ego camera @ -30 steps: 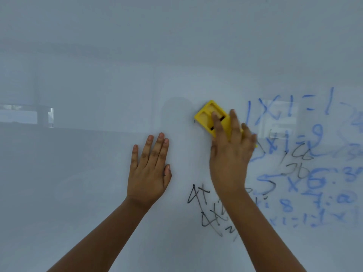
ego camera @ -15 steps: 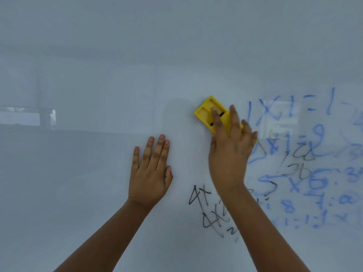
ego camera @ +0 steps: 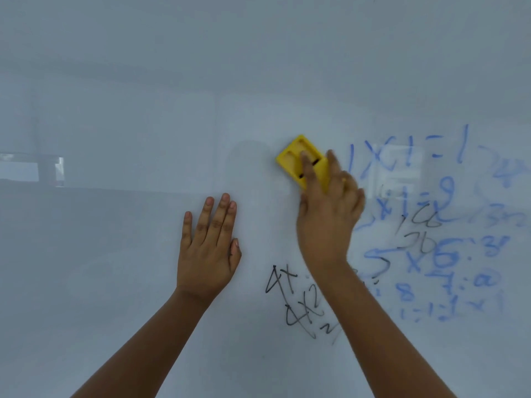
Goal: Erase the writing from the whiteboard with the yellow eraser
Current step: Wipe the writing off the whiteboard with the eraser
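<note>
whiteboard [ego camera: 115, 254] | blue "1 x 1 = 1" [ego camera: 408, 153] | black "4x2" [ego camera: 301, 311]

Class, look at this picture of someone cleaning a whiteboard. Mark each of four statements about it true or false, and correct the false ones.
1. The right hand presses the yellow eraser on the whiteboard. True.
2. The left hand holds a marker. False: it lies flat and empty on the board.
3. Blue writing remains to the right of the eraser. True.
4. The black writing has all been wiped off. False: black marks remain below the eraser, beside the right forearm.
</note>
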{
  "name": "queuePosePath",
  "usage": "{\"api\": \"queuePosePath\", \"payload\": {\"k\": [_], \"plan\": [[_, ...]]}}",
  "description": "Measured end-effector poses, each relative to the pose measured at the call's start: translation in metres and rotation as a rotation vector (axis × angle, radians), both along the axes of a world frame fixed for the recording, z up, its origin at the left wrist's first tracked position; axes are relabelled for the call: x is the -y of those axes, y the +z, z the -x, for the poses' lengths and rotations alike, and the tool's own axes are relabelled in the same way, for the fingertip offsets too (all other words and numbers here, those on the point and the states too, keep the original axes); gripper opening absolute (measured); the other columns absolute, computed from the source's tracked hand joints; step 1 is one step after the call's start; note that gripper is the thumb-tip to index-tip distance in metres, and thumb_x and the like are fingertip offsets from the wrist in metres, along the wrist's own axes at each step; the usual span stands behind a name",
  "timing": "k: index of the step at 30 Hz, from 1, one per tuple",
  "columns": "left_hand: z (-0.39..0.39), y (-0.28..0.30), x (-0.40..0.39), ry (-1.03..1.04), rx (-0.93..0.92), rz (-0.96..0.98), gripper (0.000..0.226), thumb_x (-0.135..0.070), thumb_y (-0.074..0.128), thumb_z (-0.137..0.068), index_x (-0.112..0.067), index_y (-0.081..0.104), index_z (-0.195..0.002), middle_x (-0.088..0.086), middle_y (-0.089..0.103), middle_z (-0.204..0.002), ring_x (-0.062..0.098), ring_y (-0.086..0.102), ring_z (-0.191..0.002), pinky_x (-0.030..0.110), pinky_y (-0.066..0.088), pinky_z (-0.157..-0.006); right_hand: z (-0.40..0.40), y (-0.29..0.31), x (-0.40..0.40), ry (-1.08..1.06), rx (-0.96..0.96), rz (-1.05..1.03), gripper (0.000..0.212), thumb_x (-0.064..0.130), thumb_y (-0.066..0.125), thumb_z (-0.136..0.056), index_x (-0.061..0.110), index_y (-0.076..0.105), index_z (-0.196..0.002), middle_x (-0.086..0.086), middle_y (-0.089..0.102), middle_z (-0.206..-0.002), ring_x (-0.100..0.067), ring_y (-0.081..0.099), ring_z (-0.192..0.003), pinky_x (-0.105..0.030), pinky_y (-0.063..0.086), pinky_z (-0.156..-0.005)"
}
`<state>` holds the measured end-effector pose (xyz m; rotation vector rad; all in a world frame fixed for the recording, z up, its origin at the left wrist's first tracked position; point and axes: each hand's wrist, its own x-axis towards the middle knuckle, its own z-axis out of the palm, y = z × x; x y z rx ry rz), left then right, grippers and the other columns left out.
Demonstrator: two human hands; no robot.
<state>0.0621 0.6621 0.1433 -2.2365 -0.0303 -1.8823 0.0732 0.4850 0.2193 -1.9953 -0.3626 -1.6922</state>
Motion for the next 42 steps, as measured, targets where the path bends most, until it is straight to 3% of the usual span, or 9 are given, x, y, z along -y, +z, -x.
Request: {"api": "queuePosePath", "payload": {"k": [3,8,14,22,25,28,35,37,42], "plan": [[0.001,-0.001,0.000,0.003,-0.002,0.001,0.057,-0.025,0.030,-0.092,-0.009,0.025,-0.146,0.007,0.025,-0.152,0.025,0.020,-0.142,0.047,0.010,-0.115,0.009,-0.064,-0.023,0.001,0.062,0.141,0.070,0.006,0.065,-0.080,0.035,0.037,-0.137,-0.004,0.042,-0.144,-0.036,0.045,-0.121,-0.058,0.028,-0.104],[0.000,-0.001,-0.001,0.018,-0.011,-0.011,0.063,-0.019,0.034,-0.086,-0.009,0.022,-0.147,0.008,0.022,-0.152,0.026,0.018,-0.142,0.048,0.009,-0.115,0.006,-0.159,0.006,-0.003,-0.088,0.198,0.073,0.002,0.061,-0.076,0.038,0.036,-0.135,0.000,0.032,-0.143,-0.035,0.041,-0.121,-0.058,0.030,-0.101],[0.000,-0.002,0.000,0.010,0.001,-0.001,0.062,-0.017,0.032,-0.087,-0.009,0.020,-0.147,0.008,0.022,-0.153,0.025,0.017,-0.143,0.048,0.009,-0.116,0.005,-0.111,0.018,0.021,-0.134,-0.109,0.076,0.003,0.071,-0.073,0.033,0.036,-0.134,-0.011,0.043,-0.142,-0.041,0.046,-0.117,-0.062,0.036,-0.096],[-0.001,-0.004,-0.001,0.011,0.026,-0.006,0.059,-0.017,0.032,-0.088,-0.008,0.024,-0.146,0.008,0.024,-0.152,0.026,0.020,-0.141,0.049,0.012,-0.115,0.024,-0.191,0.007,0.076,-0.135,0.119,0.049,0.014,0.047,-0.076,0.039,0.049,-0.118,-0.005,0.066,-0.117,-0.031,0.054,-0.105,-0.050,0.039,-0.088],[-0.001,-0.004,0.000,0.008,0.031,0.001,0.059,-0.017,0.032,-0.088,-0.008,0.026,-0.146,0.008,0.024,-0.151,0.026,0.020,-0.141,0.050,0.014,-0.114,0.018,-0.174,0.031,0.078,-0.133,0.010,0.042,0.012,0.057,-0.078,0.027,0.062,-0.117,-0.015,0.063,-0.120,-0.041,0.061,-0.098,-0.058,0.047,-0.082],[-0.002,-0.005,0.000,0.002,0.030,0.003,0.060,-0.017,0.032,-0.088,-0.008,0.024,-0.146,0.008,0.024,-0.152,0.026,0.020,-0.142,0.050,0.014,-0.114,0.014,-0.152,0.023,0.095,-0.178,-0.125,0.053,0.001,0.075,-0.070,0.020,0.062,-0.119,-0.018,0.057,-0.126,-0.044,0.058,-0.102,-0.060,0.046,-0.082],[-0.002,-0.006,0.000,0.007,0.044,0.006,0.058,-0.017,0.032,-0.089,-0.008,0.024,-0.146,0.008,0.024,-0.151,0.026,0.020,-0.141,0.051,0.016,-0.114,0.016,-0.221,0.013,0.032,-0.053,0.115,0.041,0.015,0.049,-0.079,0.036,0.055,-0.114,-0.006,0.069,-0.111,-0.030,0.060,-0.096,-0.044,0.045,-0.078],[-0.001,-0.007,0.002,0.002,0.049,0.016,0.058,-0.016,0.032,-0.089,-0.008,0.025,-0.146,0.008,0.025,-0.151,0.025,0.020,-0.141,0.051,0.017,-0.113,0.010,-0.216,0.032,0.043,-0.064,0.046,0.039,0.018,0.048,-0.078,0.029,0.060,-0.113,-0.013,0.066,-0.114,-0.036,0.066,-0.089,-0.044,0.050,-0.075],[-0.002,-0.008,0.002,-0.003,0.051,0.020,0.058,-0.016,0.033,-0.090,-0.008,0.023,-0.146,0.008,0.025,-0.151,0.025,0.020,-0.141,0.051,0.016,-0.114,0.005,-0.164,0.034,0.103,-0.111,-0.181,0.048,0.006,0.065,-0.076,0.019,0.060,-0.121,-0.023,0.054,-0.128,-0.046,0.057,-0.101,-0.058,0.046,-0.081]]}}
